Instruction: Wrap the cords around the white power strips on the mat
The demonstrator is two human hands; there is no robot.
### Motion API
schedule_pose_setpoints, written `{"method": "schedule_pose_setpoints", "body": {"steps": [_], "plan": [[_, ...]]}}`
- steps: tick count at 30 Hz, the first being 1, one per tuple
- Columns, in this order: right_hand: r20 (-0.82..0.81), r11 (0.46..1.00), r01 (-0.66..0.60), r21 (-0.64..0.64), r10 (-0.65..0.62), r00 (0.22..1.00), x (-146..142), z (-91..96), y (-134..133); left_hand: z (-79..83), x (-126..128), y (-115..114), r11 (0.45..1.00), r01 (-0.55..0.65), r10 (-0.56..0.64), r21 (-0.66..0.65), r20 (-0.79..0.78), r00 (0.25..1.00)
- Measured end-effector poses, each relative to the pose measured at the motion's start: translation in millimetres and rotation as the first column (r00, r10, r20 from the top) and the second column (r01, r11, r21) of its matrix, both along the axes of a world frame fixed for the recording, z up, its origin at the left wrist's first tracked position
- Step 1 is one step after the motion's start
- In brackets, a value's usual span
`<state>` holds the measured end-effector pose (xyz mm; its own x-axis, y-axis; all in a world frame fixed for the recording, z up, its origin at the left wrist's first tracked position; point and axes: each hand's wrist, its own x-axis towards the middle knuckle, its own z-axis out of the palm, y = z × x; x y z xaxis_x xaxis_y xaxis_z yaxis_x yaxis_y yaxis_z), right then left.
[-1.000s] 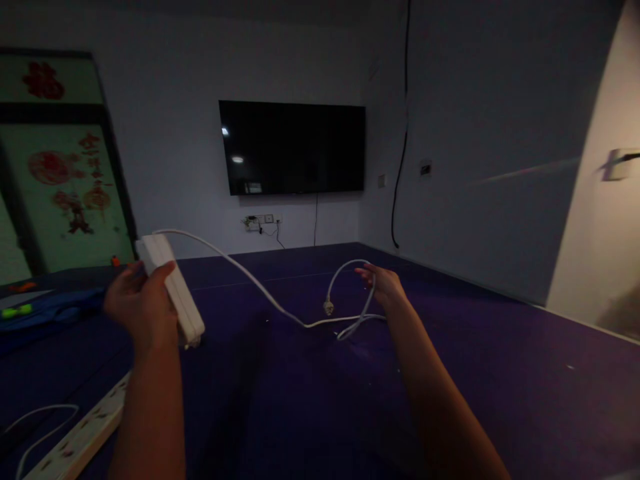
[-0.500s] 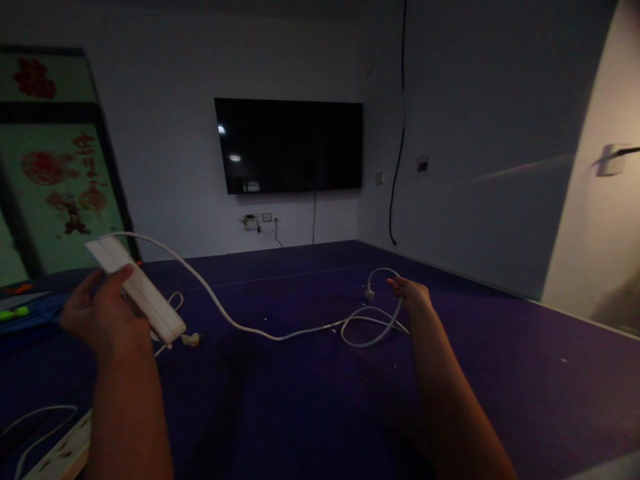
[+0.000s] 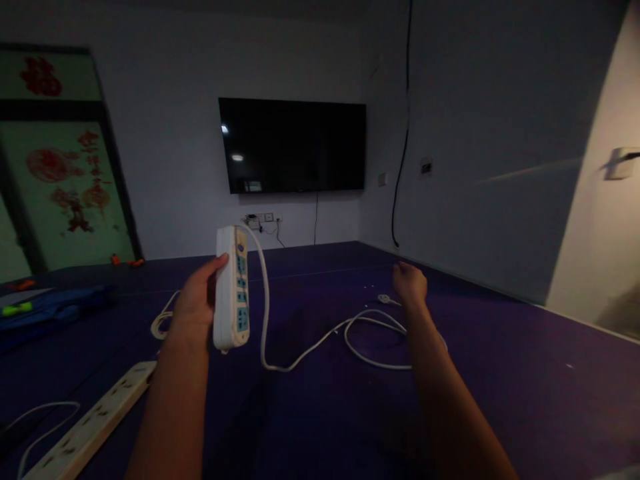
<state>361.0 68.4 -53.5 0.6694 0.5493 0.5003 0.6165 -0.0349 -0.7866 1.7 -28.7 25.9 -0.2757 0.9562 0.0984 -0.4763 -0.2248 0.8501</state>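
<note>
Floor (image 3: 500, 373): a dark purple covering is spread from wall to wall; everything below is laid on it or held above it.
Television (image 3: 293, 145): a dark screen is mounted on the far wall, with wall outlets (image 3: 263, 219) set beneath it.
Glass panel (image 3: 65, 193): seen at the far left, decorated with red paper cuttings.
Black cable (image 3: 403, 133): hung down the room's corner, right of the television.
Blue bundle (image 3: 55, 307): laid on the floor at the left edge; what it is cannot be told in the dim light.
Second strip (image 3: 95, 417): a long white socket bar is laid flat at the lower left, near the left forearm, untouched.
Left hand (image 3: 197, 303): closed around the side of the power strip (image 3: 231, 290), thumb over its upper part.
Right hand (image 3: 410, 283): held above the floor, back turned to the camera, just beside the plug (image 3: 384, 299); whether the fingers are curled or spread cannot be told.
Power strip: held upright in the air, its blue sockets turned toward the camera.
Cord (image 3: 320, 343): white, led out of the strip's top end, arched down past its right side, then trailed across the floor into loose loops below the right hand.
Plug: laid on the floor at the cord's far end, just left of the right hand.
</note>
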Motion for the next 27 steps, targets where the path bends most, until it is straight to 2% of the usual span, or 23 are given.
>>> {"method": "schedule_pose_setpoints", "body": {"steps": [2,3,5,7,8,10,13,15,17,22,24,27], "plan": [[0.004,0.981,-0.155,0.119,0.156,0.988,-20.2,17.1,-5.0,-3.3,9.6,2.1,0.995,0.095,-0.095,-0.007,-0.032,0.995],[-0.026,0.949,-0.261,0.175,0.269,0.963,-33.2,25.3,-9.0,-5.2,13.6,3.4,0.991,0.138,-0.137,0.0,-0.051,0.989],[-0.07,0.816,-0.501,0.289,0.539,0.839,-63.3,39.3,-20.6,-9.0,20.6,5.5,0.975,0.222,-0.219,0.016,-0.087,0.972],[-0.116,0.657,-0.698,0.284,0.747,0.655,-94.4,49.3,-36.3,-12.3,26.3,6.7,0.959,0.283,-0.279,0.022,-0.121,0.953],[-0.146,0.584,-0.771,0.253,0.811,0.567,-108.5,52.7,-45.1,-13.8,28.7,7.0,0.953,0.303,-0.298,0.02,-0.137,0.945],[-0.189,0.472,-0.86,0.191,0.878,0.44,-130.9,56.7,-62.3,-16.4,32.6,7.5,0.942,0.336,-0.329,0.009,-0.178,0.927],[-0.107,0.342,-0.932,0.124,0.938,0.33,-147.0,58.8,-81.4,-20.3,35.9,9.7,0.936,0.352,-0.338,0.014,-0.24,0.91],[-0.074,0.282,-0.956,0.078,0.958,0.276,-147.5,59.1,-86.1,-22.8,36.1,12.3,0.936,0.351,-0.331,0.026,-0.273,0.903],[-0.094,0.281,-0.958,0.053,0.957,0.276,-143.3,58.5,-83.7,-24.6,34.8,14.7,0.937,0.348,-0.326,0.026,-0.285,0.901],[-0.113,0.46,-0.871,0.17,0.887,0.447,-128.6,50.2,-56.8,-24.3,30.8,11.5,0.917,0.399,-0.394,-0.025,-0.212,0.894],[-0.086,0.52,-0.823,0.231,0.853,0.514,-124.9,45.2,-44.8,-23.4,31.0,8.1,0.881,0.467,-0.474,-0.081,-0.163,0.865],[0.029,0.587,-0.753,0.297,0.783,0.621,-122.2,40.3,-34.7,-25.0,32.4,8.0,0.795,0.586,-0.602,-0.157,-0.089,0.794]]}}
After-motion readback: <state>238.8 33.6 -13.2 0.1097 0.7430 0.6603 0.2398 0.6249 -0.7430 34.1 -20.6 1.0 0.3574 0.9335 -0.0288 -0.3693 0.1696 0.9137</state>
